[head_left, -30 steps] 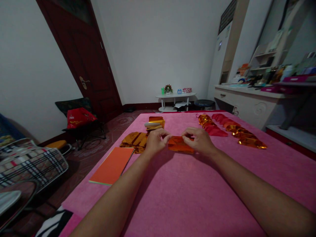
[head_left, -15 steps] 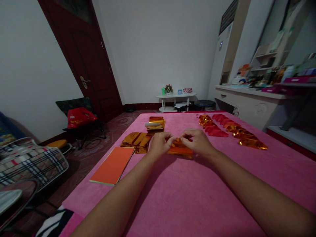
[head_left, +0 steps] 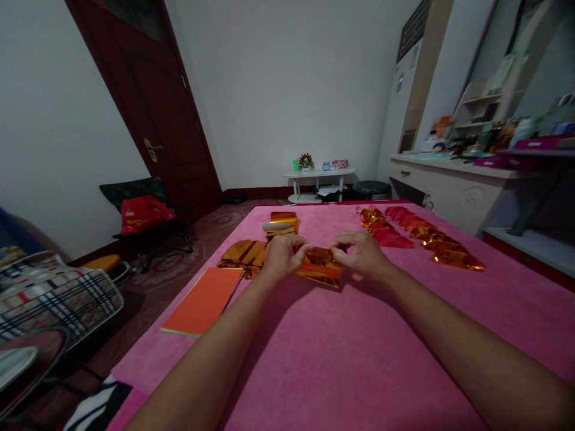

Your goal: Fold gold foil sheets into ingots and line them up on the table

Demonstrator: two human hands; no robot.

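Observation:
A shiny gold-orange foil sheet (head_left: 320, 266), partly folded, lies on the pink cloth (head_left: 359, 359) between my hands. My left hand (head_left: 281, 256) pinches its left edge with curled fingers. My right hand (head_left: 362, 254) pinches its right upper corner, fingers closed too. Both forearms reach in from the bottom of the view.
Left of my hands lie a flat gold foil piece (head_left: 245, 254) and an orange paper stack (head_left: 204, 299). A gold stack with a white tube (head_left: 281, 226) sits behind. A row of folded red and gold pieces (head_left: 417, 236) runs along the right. A chair with a red bag (head_left: 144, 214) stands by the door.
The foil sheet has gone from flat to bunched and folded, now tilted with its left side nearer me. My hands came together, then drew slightly apart again.

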